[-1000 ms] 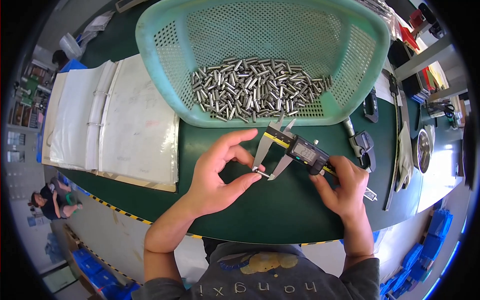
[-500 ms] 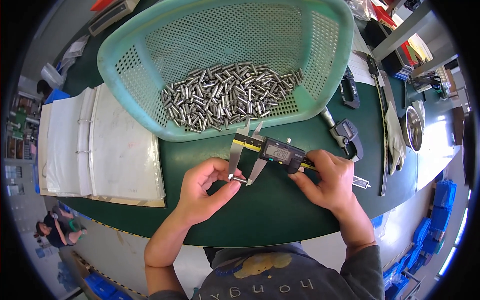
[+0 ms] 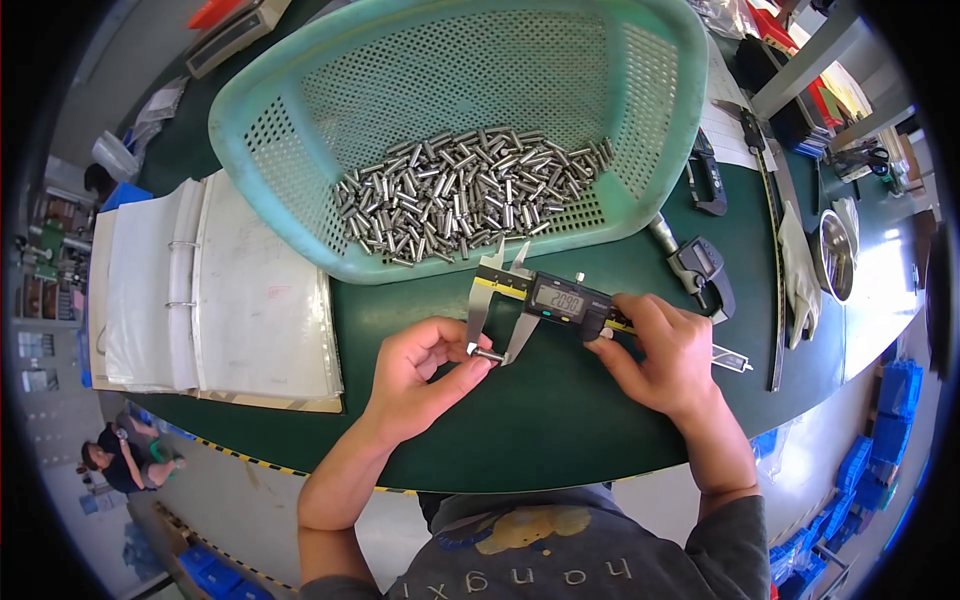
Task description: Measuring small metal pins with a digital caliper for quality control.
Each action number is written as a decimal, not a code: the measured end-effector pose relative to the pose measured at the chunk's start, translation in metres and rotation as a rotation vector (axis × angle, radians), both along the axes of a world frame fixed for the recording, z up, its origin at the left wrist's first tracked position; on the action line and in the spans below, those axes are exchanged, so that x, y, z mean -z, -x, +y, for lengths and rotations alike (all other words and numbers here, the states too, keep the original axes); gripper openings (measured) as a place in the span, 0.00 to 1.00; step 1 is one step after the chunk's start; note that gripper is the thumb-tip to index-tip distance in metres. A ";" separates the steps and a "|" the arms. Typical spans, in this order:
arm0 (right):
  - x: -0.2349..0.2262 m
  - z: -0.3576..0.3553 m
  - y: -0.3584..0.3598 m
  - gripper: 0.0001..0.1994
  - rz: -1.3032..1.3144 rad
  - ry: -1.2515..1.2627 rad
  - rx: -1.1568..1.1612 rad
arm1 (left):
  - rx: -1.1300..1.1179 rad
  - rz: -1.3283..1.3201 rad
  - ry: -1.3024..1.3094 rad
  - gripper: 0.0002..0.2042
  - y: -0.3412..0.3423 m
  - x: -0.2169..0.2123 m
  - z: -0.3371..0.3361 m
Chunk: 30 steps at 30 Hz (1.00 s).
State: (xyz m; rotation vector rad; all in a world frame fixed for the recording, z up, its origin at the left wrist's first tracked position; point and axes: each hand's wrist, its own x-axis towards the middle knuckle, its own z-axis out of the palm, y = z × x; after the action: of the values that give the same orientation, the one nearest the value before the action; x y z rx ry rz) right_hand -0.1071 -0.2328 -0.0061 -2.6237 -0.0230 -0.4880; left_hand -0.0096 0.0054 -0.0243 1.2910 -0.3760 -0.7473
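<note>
Pin (image 3: 488,354), pinched by left hand (image 3: 415,380) inside worktop's (image 3: 545,430) front edge, could slip if right hand (image 3: 662,362), gripping caliper (image 3: 565,302), twists.

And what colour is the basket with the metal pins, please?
The basket is pale green, best seen in the head view.

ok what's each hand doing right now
Left hand: closed, pinching a small metal pin between thumb and fingers.
Right hand: closed, holding the digital caliper.

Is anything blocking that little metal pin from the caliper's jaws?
Nothing visible does: the left hand holds the metal pin between the jaws of the digital caliper, which the right hand grips.
</note>
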 end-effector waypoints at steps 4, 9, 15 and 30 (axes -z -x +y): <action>-0.005 0.001 0.001 0.18 0.024 0.008 -0.027 | -0.028 -0.033 -0.033 0.08 0.001 -0.002 0.000; -0.004 0.001 0.002 0.17 0.008 -0.006 -0.042 | -0.050 -0.047 -0.019 0.08 0.002 0.000 0.000; -0.004 0.000 0.002 0.17 0.029 -0.006 -0.043 | -0.041 -0.046 -0.017 0.09 0.001 0.000 0.002; -0.005 0.000 0.000 0.15 0.010 -0.034 -0.012 | -0.033 -0.041 0.013 0.09 0.001 -0.003 0.002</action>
State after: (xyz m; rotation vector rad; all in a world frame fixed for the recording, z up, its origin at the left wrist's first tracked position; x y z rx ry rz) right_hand -0.1073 -0.2328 -0.0012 -2.5913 -0.0267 -0.4671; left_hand -0.0108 0.0069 -0.0211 1.2987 -0.3905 -0.6904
